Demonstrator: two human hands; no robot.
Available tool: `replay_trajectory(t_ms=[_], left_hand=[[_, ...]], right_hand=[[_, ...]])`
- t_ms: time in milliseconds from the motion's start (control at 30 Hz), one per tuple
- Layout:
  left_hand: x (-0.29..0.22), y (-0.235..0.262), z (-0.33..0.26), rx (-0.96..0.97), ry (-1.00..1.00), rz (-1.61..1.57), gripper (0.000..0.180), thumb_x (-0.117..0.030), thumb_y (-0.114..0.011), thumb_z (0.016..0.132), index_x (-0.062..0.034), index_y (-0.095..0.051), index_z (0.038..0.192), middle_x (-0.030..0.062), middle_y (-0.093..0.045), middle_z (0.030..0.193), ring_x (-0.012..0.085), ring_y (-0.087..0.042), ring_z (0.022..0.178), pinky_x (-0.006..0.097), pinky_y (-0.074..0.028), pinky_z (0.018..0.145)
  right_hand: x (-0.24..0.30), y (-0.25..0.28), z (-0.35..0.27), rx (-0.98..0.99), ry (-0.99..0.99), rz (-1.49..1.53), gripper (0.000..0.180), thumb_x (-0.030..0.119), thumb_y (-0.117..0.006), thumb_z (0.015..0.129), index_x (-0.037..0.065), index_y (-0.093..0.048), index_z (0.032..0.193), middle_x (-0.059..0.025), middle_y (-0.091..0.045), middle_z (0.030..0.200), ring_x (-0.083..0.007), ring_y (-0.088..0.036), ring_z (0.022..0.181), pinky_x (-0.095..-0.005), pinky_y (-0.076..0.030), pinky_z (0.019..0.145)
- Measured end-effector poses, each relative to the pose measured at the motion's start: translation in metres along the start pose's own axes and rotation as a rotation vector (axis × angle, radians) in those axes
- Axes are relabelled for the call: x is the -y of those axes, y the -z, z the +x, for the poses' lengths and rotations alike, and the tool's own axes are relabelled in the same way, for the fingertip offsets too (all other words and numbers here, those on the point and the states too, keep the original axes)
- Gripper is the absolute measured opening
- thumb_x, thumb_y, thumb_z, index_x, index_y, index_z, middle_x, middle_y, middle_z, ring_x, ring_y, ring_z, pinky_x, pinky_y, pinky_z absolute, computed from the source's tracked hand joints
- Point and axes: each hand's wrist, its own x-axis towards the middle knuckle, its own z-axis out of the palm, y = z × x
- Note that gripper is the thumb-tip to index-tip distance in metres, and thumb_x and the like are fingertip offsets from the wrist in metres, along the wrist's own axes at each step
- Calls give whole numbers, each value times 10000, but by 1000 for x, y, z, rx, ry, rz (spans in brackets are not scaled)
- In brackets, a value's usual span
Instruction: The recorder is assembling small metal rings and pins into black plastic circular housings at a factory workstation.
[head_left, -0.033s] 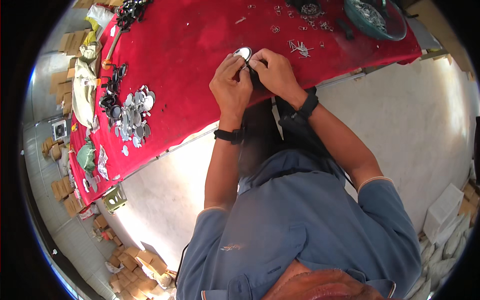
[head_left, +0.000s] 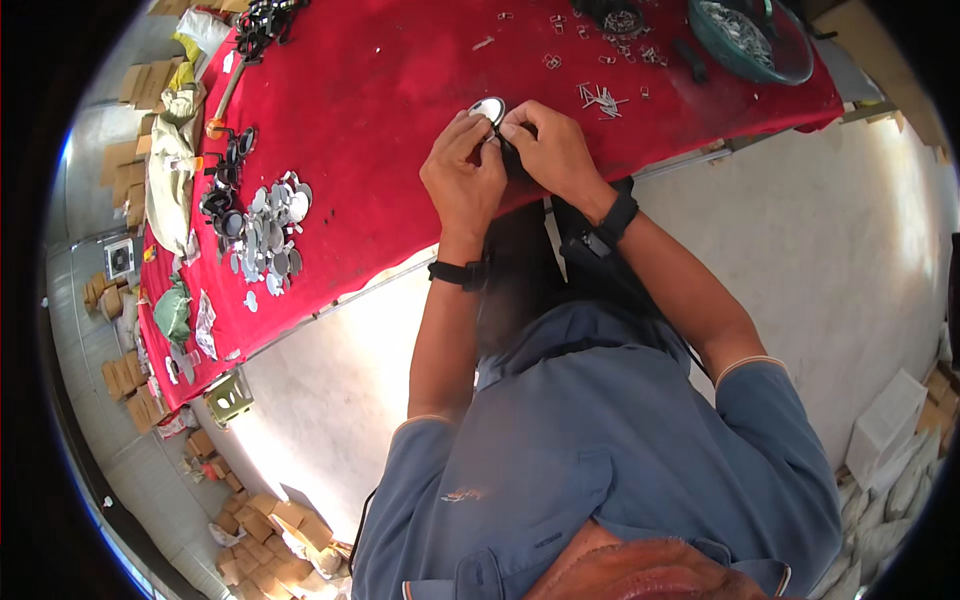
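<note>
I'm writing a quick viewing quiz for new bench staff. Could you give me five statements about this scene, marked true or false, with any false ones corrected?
1. The left hand holds a round, pale-faced piece with a dark rim. True.
2. The tablecloth is green. False: it is red.
3. The pile of grey discs lies to the right of both hands. False: it lies to their left.
4. A black band is worn on each wrist. True.
5. The right hand lies well apart from the left. False: its fingertips are right beside the left hand's, at the piece.
</note>
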Motion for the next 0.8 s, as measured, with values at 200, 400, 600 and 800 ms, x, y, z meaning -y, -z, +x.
replay_trajectory(t_ms=[200,400,600,800], left_hand=[[-7,5,-3,-17,22,3,225,4,-763,844,-8,-835,1057,162,-812,1130,352,-775,1149,423,-613,1010],[-7,4,-1,-1,11,3,218,-4,-764,842,-11,-834,1049,160,-810,1118,343,-776,1136,415,-620,982],[-5,8,-2,38,99,-43,251,-18,-799,867,-8,-830,1115,161,-811,1188,278,-784,1121,370,-606,1008],[-2,15,3,101,117,-79,252,-26,-809,863,-10,-838,1112,167,-810,1189,278,-783,1124,370,-601,1018]], right_hand=[[2,1,-8,0,77,54,137,120,-709,1011,-8,-731,1055,-179,-771,1109,-367,-747,1000,-437,-583,852],[-8,3,0,-37,375,-54,82,96,-638,1051,28,-670,1084,-149,-733,1276,-377,-720,1108,-465,-584,927],[-4,12,8,115,427,-97,79,86,-605,1073,32,-639,1120,-130,-722,1295,-387,-712,1146,-474,-590,942],[-6,9,6,111,354,-16,69,70,-640,1050,21,-645,1100,-131,-716,1305,-372,-721,1125,-456,-593,932]])
